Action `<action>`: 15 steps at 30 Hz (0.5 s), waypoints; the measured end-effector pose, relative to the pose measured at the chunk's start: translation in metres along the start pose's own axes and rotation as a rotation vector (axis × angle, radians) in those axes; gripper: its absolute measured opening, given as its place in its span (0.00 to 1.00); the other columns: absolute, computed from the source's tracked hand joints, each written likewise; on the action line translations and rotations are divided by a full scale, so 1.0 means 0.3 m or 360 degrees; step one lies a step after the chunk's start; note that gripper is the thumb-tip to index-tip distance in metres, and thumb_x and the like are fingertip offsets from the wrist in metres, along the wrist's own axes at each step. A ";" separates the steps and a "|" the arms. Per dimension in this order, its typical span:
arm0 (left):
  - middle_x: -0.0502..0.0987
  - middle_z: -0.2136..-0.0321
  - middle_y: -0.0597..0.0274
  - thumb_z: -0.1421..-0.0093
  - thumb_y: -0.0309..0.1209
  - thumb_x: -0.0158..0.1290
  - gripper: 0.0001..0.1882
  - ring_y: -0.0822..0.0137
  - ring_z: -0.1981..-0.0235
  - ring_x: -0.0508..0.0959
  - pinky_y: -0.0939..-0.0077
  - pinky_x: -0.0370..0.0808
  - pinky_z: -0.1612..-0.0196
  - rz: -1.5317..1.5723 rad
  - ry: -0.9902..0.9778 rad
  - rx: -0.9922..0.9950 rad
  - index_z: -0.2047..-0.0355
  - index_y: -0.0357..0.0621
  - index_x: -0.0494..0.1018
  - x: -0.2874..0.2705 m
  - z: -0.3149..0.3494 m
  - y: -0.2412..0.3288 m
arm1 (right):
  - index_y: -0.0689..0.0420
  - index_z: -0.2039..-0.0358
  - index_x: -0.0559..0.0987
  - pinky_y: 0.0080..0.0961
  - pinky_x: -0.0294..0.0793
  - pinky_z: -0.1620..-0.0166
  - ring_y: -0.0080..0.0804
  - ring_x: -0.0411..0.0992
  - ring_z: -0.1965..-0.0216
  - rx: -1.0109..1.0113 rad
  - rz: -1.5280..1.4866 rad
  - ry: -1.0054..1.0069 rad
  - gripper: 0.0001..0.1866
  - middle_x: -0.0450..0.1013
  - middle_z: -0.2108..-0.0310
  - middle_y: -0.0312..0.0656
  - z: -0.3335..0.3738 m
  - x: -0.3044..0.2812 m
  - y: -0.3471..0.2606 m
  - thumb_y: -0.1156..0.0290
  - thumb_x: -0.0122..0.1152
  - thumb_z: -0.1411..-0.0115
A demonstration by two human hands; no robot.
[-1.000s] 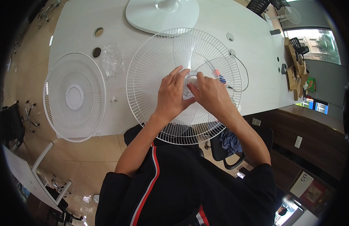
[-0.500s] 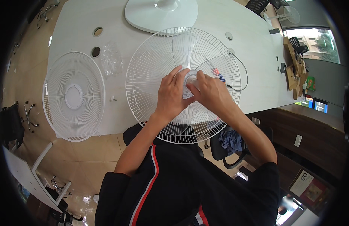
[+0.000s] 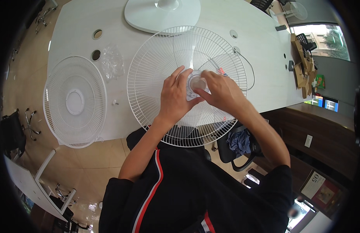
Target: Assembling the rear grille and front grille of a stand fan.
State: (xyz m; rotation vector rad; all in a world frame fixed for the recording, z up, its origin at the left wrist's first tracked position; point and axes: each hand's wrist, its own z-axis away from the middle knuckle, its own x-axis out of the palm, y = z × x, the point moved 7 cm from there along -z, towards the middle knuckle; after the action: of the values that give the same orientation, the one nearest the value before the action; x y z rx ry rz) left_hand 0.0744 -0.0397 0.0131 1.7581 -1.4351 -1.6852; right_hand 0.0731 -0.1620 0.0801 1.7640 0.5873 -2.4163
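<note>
A wire fan guard [image 3: 138, 112] leans at the table's near edge, and clear fan blades [image 3: 184, 44] sit inside it. At its middle is the pale blade hub [image 3: 189, 95], which carries a round translucent cap [image 3: 198, 83]. My left hand [image 3: 173, 93] curls around the hub's left side, fingers at the top and thumb below. From the right, my right hand [image 3: 223, 90] holds the cap between thumb and bent fingers. Exactly where the fingertips touch is partly hidden.
A second white fan guard [image 3: 88, 134] lies at the left. Between the guards are a small white part [image 3: 115, 102] and a crumpled clear plastic bag [image 3: 113, 64]. The white fan base [image 3: 149, 23] stands at the back; a cord [image 3: 253, 73] curves at right. A chair [image 3: 236, 157] holds dark cloth.
My right hand has turned and moved slightly right at the cap, so more of the cap shows. The left hand keeps its place at the hub. The whole view has shifted slightly.
</note>
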 end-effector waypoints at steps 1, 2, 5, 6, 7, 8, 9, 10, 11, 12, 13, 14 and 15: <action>0.74 0.38 0.51 0.52 0.47 0.76 0.48 0.55 0.31 0.67 0.55 0.67 0.34 0.0009 -0.0027 -0.0003 0.35 0.43 0.66 0.002 -0.001 0.002 | 0.66 0.56 0.72 0.43 0.83 0.66 0.52 0.82 0.67 0.0306 -0.0066 0.0007 0.15 0.79 0.69 0.56 0.007 0.010 0.025 0.69 0.65 0.34; 0.74 0.38 0.51 0.52 0.47 0.76 0.48 0.55 0.31 0.67 0.55 0.67 0.34 0.0006 -0.0025 -0.0010 0.35 0.43 0.66 0.003 -0.001 0.004 | 0.66 0.56 0.72 0.43 0.83 0.66 0.52 0.82 0.67 0.0299 -0.0068 0.0003 0.15 0.79 0.69 0.56 0.010 0.034 0.009 0.69 0.65 0.34; 0.75 0.38 0.52 0.52 0.43 0.77 0.48 0.56 0.31 0.67 0.55 0.67 0.34 0.0051 0.0001 -0.0001 0.35 0.43 0.67 0.001 -0.003 0.011 | 0.64 0.60 0.72 0.50 0.80 0.68 0.55 0.82 0.71 0.0373 -0.0197 0.0191 0.16 0.80 0.72 0.57 0.017 0.052 0.003 0.64 0.65 0.32; 0.75 0.39 0.53 0.52 0.44 0.77 0.48 0.56 0.31 0.67 0.55 0.67 0.34 0.0046 0.0006 -0.0004 0.35 0.43 0.67 -0.004 -0.003 0.010 | 0.64 0.60 0.72 0.50 0.80 0.68 0.55 0.82 0.71 0.0378 -0.0202 0.0187 0.16 0.80 0.72 0.57 0.016 0.051 0.006 0.64 0.65 0.32; 0.75 0.39 0.53 0.52 0.45 0.76 0.47 0.57 0.31 0.67 0.55 0.67 0.35 0.0042 0.0009 -0.0005 0.36 0.43 0.67 -0.006 -0.002 0.009 | 0.63 0.59 0.72 0.48 0.80 0.67 0.54 0.82 0.70 0.0317 -0.0154 0.0157 0.14 0.80 0.71 0.56 0.011 0.052 0.002 0.66 0.65 0.32; 0.75 0.39 0.53 0.52 0.45 0.76 0.47 0.57 0.31 0.67 0.55 0.67 0.35 0.0046 0.0001 -0.0002 0.36 0.43 0.67 -0.003 -0.002 0.006 | 0.62 0.59 0.71 0.47 0.80 0.67 0.52 0.82 0.69 0.0258 -0.0104 0.0129 0.13 0.80 0.69 0.54 0.006 0.050 0.000 0.68 0.64 0.32; 0.75 0.39 0.53 0.52 0.46 0.76 0.48 0.57 0.30 0.67 0.55 0.67 0.35 0.0025 0.0009 0.0011 0.36 0.43 0.67 -0.001 -0.001 0.005 | 0.62 0.59 0.71 0.47 0.80 0.67 0.52 0.82 0.69 0.0268 -0.0105 0.0129 0.13 0.80 0.69 0.54 0.004 0.041 0.020 0.68 0.64 0.32; 0.75 0.39 0.54 0.53 0.47 0.76 0.48 0.57 0.30 0.67 0.55 0.67 0.35 0.0004 0.0018 0.0026 0.36 0.43 0.67 0.001 -0.001 0.008 | 0.62 0.57 0.72 0.45 0.82 0.66 0.52 0.82 0.67 0.0031 -0.0051 0.0053 0.13 0.79 0.68 0.54 -0.001 0.037 0.013 0.70 0.65 0.33; 0.75 0.39 0.54 0.53 0.47 0.76 0.48 0.57 0.30 0.67 0.55 0.67 0.35 0.0006 0.0009 0.0033 0.36 0.43 0.67 0.004 -0.003 0.012 | 0.62 0.56 0.72 0.43 0.83 0.65 0.52 0.83 0.65 -0.0207 0.0003 -0.0020 0.13 0.78 0.67 0.54 -0.002 0.036 0.006 0.72 0.65 0.35; 0.74 0.39 0.53 0.53 0.48 0.76 0.48 0.57 0.30 0.67 0.55 0.67 0.35 -0.0010 0.0010 0.0046 0.36 0.44 0.67 0.003 -0.005 0.018 | 0.62 0.56 0.72 0.43 0.83 0.65 0.52 0.83 0.65 -0.0197 0.0002 -0.0015 0.13 0.78 0.67 0.54 -0.006 0.024 0.031 0.72 0.65 0.35; 0.74 0.39 0.53 0.53 0.49 0.76 0.48 0.57 0.30 0.67 0.55 0.67 0.35 -0.0025 0.0012 0.0060 0.36 0.44 0.67 0.004 -0.007 0.022 | 0.61 0.55 0.72 0.41 0.84 0.63 0.50 0.83 0.63 -0.0351 0.0087 -0.0048 0.14 0.78 0.66 0.53 -0.006 0.018 0.032 0.72 0.66 0.36; 0.74 0.39 0.53 0.53 0.49 0.76 0.48 0.57 0.30 0.67 0.55 0.67 0.35 -0.0023 0.0009 0.0062 0.36 0.44 0.67 0.004 -0.006 0.023 | 0.60 0.54 0.72 0.40 0.84 0.62 0.49 0.84 0.60 -0.0508 0.0173 -0.0085 0.15 0.78 0.66 0.52 -0.005 0.017 0.027 0.72 0.67 0.37; 0.74 0.39 0.52 0.53 0.50 0.76 0.48 0.56 0.30 0.67 0.55 0.67 0.35 -0.0006 0.0006 0.0026 0.36 0.44 0.67 0.004 -0.005 0.015 | 0.60 0.54 0.73 0.38 0.85 0.61 0.48 0.84 0.58 -0.0550 0.0192 -0.0125 0.16 0.79 0.63 0.52 -0.012 0.017 0.032 0.72 0.68 0.38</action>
State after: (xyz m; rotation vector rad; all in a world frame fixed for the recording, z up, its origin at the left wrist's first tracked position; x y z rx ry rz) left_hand 0.0737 -0.0432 0.0164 1.7727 -1.4487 -1.6756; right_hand 0.0775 -0.1687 0.0720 1.5110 0.8066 -2.1374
